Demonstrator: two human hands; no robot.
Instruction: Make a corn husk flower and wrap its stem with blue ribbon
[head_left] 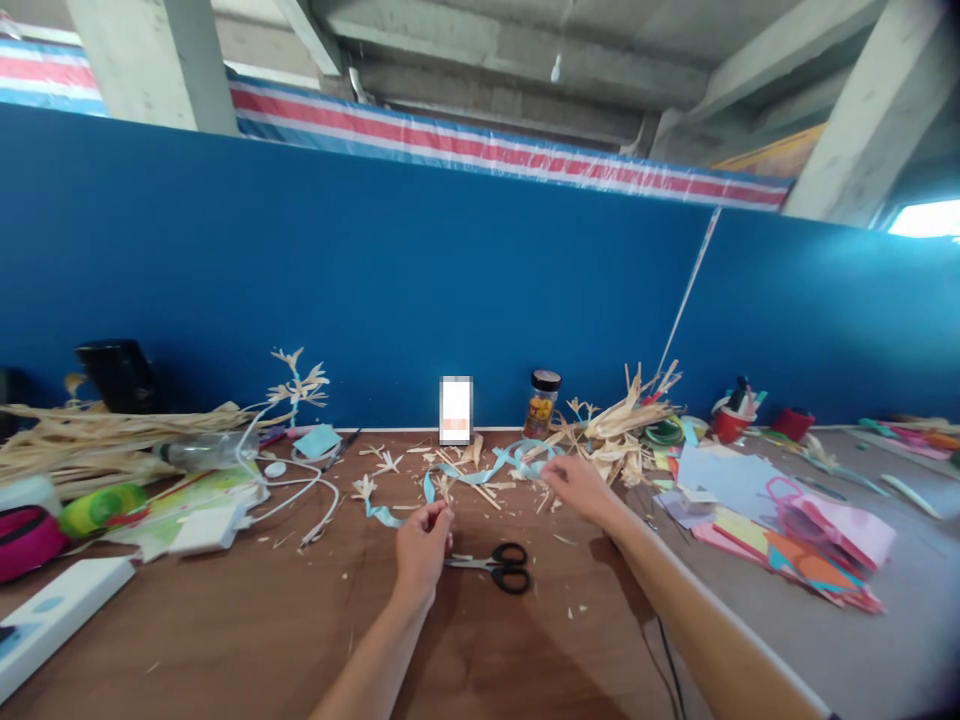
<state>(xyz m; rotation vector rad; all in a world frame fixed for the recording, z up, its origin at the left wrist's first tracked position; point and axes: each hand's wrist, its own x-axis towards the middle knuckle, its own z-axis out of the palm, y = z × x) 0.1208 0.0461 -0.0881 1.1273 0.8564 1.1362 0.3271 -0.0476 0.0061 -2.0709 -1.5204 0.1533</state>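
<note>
My left hand (422,548) is closed in a pinch on a small husk flower, whose pale petals (443,486) stick up above the fingertips. A light blue ribbon (476,477) runs in loose curls from near that flower toward my right hand (579,488). The right hand's fingers are pressed together on the ribbon's far end. Left of my left hand lies another husk flower (364,487) with a blue-wrapped stem (384,516). Scissors (491,566) with black handles lie just right of my left wrist, their blade tips partly hidden by the hand.
Corn husks (619,425) are heaped at the back right, beside a dark-lidded jar (541,405). A phone-like bright screen (456,410) stands against the blue partition (420,280). White cable (330,490), power strip (67,620) and dried husks (120,440) lie left; coloured paper (806,560) lies right.
</note>
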